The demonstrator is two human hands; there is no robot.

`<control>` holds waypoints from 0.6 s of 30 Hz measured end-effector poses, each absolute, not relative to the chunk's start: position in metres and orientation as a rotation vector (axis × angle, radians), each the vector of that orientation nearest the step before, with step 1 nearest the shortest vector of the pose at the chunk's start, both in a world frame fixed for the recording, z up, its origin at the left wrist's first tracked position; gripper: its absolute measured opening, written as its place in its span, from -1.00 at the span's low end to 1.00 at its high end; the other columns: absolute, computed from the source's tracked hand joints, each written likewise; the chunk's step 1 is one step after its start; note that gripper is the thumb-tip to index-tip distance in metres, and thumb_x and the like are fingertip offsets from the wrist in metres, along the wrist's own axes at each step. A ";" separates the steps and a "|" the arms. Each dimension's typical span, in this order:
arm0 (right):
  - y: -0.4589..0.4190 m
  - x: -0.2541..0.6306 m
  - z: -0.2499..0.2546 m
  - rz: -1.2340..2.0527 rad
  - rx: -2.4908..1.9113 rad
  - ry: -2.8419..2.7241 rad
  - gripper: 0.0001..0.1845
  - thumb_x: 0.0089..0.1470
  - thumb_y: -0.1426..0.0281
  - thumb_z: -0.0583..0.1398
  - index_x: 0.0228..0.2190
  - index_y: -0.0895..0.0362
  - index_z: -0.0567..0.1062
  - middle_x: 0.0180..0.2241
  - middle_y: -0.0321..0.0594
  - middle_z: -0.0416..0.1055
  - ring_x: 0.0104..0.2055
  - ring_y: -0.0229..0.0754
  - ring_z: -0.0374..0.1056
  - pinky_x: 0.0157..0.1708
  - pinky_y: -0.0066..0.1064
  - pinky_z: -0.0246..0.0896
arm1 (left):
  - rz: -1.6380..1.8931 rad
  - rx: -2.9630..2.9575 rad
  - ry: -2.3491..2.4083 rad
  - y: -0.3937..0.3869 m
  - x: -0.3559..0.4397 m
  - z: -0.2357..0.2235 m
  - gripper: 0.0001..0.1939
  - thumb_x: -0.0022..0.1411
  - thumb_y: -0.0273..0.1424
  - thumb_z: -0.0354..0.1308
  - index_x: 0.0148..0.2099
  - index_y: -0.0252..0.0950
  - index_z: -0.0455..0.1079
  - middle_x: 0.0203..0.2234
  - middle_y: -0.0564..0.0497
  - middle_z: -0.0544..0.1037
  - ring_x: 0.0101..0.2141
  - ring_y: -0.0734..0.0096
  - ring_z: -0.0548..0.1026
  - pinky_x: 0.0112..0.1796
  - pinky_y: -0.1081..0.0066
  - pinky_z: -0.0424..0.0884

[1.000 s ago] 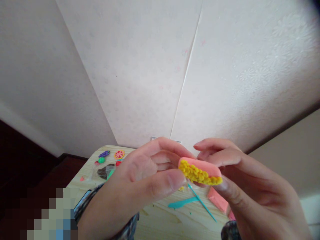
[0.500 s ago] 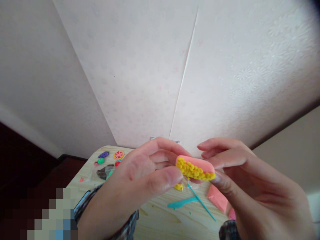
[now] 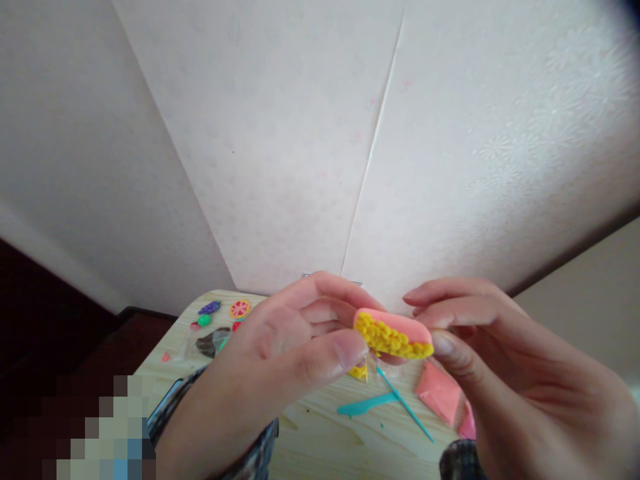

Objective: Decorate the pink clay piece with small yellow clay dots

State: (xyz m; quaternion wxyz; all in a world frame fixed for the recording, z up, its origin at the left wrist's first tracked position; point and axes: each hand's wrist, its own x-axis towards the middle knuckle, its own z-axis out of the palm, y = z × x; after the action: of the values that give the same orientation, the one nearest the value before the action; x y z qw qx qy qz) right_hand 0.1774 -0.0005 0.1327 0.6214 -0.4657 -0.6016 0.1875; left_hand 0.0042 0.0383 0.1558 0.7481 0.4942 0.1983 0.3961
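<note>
My left hand (image 3: 280,340) — half open, thumb and fingers pinching one salmon-pink clay roll studded with yellow beads (image 3: 397,327), above the pale wooden table (image 3: 320,443). My right hand (image 3: 510,360) — loosely curled, thumb at the roll's right end, grip unclear. Below: flat teal knife-shaped tool (image 3: 363,404), slender teal rod (image 3: 413,415).

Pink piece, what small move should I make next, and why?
Perhaps press the yellow bits lightly with the right hand: they sit as raised lumps along the pink piece, the left hand holds one end, and the right is at the other.
</note>
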 end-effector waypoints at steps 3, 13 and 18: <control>0.001 0.179 0.130 0.462 -1.048 -1.356 -0.92 0.11 0.38 0.26 -0.39 -0.07 0.55 -0.27 -0.42 0.48 -0.19 -0.38 0.38 -0.20 -0.70 0.31 | 0.870 1.069 0.465 0.037 0.004 0.156 -0.96 0.20 -0.39 0.24 -0.26 -0.20 0.49 -0.37 0.11 0.61 -0.30 0.52 0.53 -0.21 0.51 0.39; 0.003 0.183 0.130 0.631 -0.992 -1.278 -0.92 0.13 0.34 0.24 -0.36 -0.09 0.56 -0.29 -0.36 0.48 -0.22 -0.32 0.42 -0.25 -0.66 0.37 | 0.877 0.965 0.536 0.034 0.006 0.158 -0.93 0.15 -0.47 0.25 -0.28 -0.21 0.48 -0.29 0.06 0.64 -0.22 0.34 0.57 -0.17 0.38 0.40; 0.003 0.184 0.131 0.703 -0.972 -1.280 -0.96 0.09 0.33 0.27 -0.40 -0.05 0.55 -0.34 -0.34 0.45 -0.27 -0.31 0.40 -0.31 -0.67 0.36 | 0.886 1.002 0.528 0.033 0.005 0.159 -0.88 0.14 -0.34 0.29 -0.25 -0.21 0.48 -0.27 0.03 0.63 -0.19 0.28 0.56 -0.15 0.36 0.40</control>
State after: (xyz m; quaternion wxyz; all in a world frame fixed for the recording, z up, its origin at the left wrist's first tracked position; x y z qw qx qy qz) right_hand 0.1836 0.0032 0.1313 0.6393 -0.4262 -0.5609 0.3083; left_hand 0.0049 0.0327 0.1593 0.7524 0.4589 0.2418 0.4059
